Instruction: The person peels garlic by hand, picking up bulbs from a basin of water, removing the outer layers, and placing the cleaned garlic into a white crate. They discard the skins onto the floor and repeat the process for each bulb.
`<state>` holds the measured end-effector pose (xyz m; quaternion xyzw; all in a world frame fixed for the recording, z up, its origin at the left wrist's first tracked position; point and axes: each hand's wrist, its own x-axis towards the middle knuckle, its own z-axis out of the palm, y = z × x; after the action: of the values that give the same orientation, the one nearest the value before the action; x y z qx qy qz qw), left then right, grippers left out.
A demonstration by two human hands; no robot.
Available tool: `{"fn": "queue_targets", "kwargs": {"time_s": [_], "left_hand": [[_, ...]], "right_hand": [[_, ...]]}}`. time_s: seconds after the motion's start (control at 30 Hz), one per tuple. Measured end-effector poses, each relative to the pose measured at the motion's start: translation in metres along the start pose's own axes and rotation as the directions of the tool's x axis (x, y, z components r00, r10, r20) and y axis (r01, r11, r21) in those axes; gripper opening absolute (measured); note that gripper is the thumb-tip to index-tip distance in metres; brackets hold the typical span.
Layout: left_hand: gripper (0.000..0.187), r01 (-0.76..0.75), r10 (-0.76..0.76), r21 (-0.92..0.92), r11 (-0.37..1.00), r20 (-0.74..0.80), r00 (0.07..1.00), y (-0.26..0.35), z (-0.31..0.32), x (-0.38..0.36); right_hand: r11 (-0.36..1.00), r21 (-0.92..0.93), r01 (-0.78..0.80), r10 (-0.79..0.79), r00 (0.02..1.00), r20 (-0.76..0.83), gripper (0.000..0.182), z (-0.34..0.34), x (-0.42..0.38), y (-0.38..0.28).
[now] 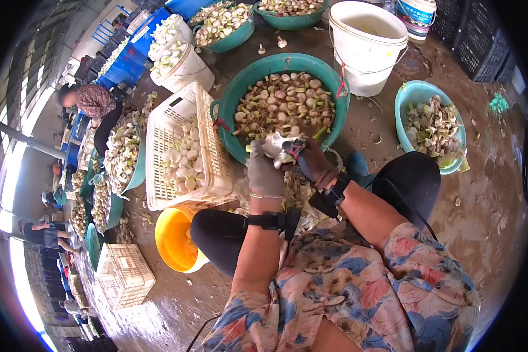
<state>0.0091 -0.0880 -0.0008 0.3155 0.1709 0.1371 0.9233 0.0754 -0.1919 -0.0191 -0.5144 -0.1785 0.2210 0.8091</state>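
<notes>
My left hand (265,171), in a grey glove, is closed around a garlic bulb (277,146) with pale, loose outer skin; its cut green stem end pokes out past the thumb. My right hand (315,166), in a darker glove, presses its closed fingers against the other side of the same bulb. Both hands are over the near rim of a green tub (224,130), where many garlic bulbs (287,104) with short stems lie in brownish water. Between my knees, below the hands, lie loose garlic husks (299,195).
Left of the tub stands a white plastic crate (158,146) holding cleaned garlic, with a yellow bucket (173,240) beside my knee. A white bucket (364,53) is behind right; a teal basin (400,111) of husks sits right. A person (97,105) bends over garlic at far left.
</notes>
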Motion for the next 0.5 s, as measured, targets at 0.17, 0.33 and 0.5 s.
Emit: {"fn": "queue_targets", "kwargs": {"time_s": [0.17, 0.33, 0.5], "left_hand": [[0.041, -0.170, 0.154, 0.107, 0.980, 0.141, 0.978, 0.002, 0.003, 0.002], [0.037, -0.157, 0.151, 0.057, 0.986, 0.106, 0.983, 0.004, 0.014, -0.013], [0.032, -0.158, 0.095, 0.363, 0.918, 0.186, 0.978, 0.027, 0.020, -0.030]], "right_hand": [[0.942, 0.032, 0.333, -0.333, 0.943, -0.004, 0.025, -0.047, 0.030, 0.002], [0.997, 0.009, 0.080, -0.078, 0.989, -0.125, 0.018, -0.078, 0.029, 0.000], [0.758, -0.561, 0.333, -0.014, 0.868, 0.496, 0.025, -0.089, 0.028, 0.063]]}}
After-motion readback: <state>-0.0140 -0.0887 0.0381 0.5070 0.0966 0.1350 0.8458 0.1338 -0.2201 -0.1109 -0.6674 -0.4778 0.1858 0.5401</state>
